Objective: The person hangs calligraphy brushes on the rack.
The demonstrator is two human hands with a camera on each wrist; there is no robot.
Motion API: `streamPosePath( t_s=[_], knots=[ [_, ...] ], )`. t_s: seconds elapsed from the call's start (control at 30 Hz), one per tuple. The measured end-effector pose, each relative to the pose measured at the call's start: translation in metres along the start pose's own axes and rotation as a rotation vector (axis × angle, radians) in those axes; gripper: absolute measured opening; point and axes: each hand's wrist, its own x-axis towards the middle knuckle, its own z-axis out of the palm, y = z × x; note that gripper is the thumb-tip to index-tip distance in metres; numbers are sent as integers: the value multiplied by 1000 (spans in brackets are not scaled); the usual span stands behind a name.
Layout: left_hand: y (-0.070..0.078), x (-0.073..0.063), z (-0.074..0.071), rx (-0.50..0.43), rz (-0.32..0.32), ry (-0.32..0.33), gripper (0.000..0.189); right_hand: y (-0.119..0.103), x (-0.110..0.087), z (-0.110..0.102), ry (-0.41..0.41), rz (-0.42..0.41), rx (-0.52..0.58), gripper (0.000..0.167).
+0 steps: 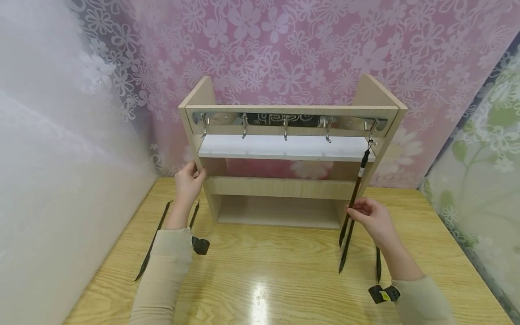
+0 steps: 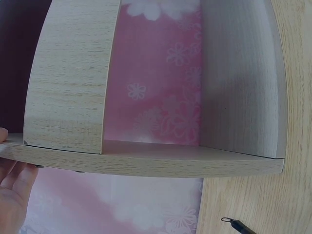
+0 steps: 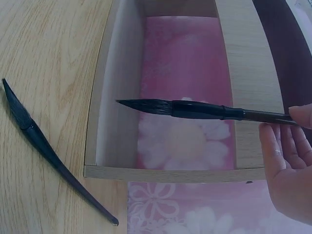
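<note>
A light wooden shelf rack [image 1: 280, 187] stands upright on the table. My left hand [image 1: 189, 180] holds its left side panel, thumb at the front edge and fingers outside; the left wrist view shows these fingers [image 2: 19, 183] only partly. On the right, a dark calligraphy brush [image 1: 357, 183] hangs tip down, its cord loop at the rightmost metal hook [image 1: 371, 131]. My right hand [image 1: 371, 219] pinches the brush's handle between thumb and fingers. In the right wrist view its dark bristles [image 3: 144, 106] cross in front of the rack's lower opening.
Two more brushes, one long [image 1: 156, 243] and one partly hidden by the left arm [image 1: 195, 214], lie on the table left of the rack. Another brush [image 3: 53, 158] lies at the right. Several hooks line the metal strip [image 1: 227, 118]. Floral curtain hangs behind.
</note>
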Motion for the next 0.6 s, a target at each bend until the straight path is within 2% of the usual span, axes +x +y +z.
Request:
streamPosePath(
  t_s=[0.13, 0.27, 0.37, 0.6],
  knots=[
    [0, 0, 0, -6, -10, -2, 31, 1, 4, 1, 30, 16, -77, 29],
    [-1, 1, 0, -13, -7, 1, 31, 5, 9, 2, 106, 6, -190, 27],
    [-1, 1, 1, -15, -5, 4, 31, 8, 13, 4, 162, -14, -236, 24],
    [-1, 1, 1, -7, -7, 6, 30, 13, 18, 5, 230, -37, -222, 23]
  ],
)
